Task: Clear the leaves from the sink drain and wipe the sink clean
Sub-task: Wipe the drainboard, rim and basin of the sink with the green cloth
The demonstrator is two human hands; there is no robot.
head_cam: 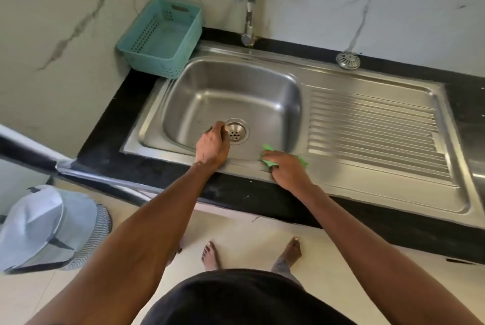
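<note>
The steel sink is set in a black counter, and its round drain shows bare holes with no leaves over it. My left hand reaches into the basin just left of the drain. Its fingers are closed on a small dark clump that looks like leaves, mostly hidden by the fingers. My right hand rests on the sink's front rim and presses on a green cloth bunched under its fingers.
A teal plastic basket stands at the back left corner and a tap rises behind the basin. A metal strainer cap lies on the back rim. The ribbed drainboard lies to the right. A lined bin stands on the floor at the left.
</note>
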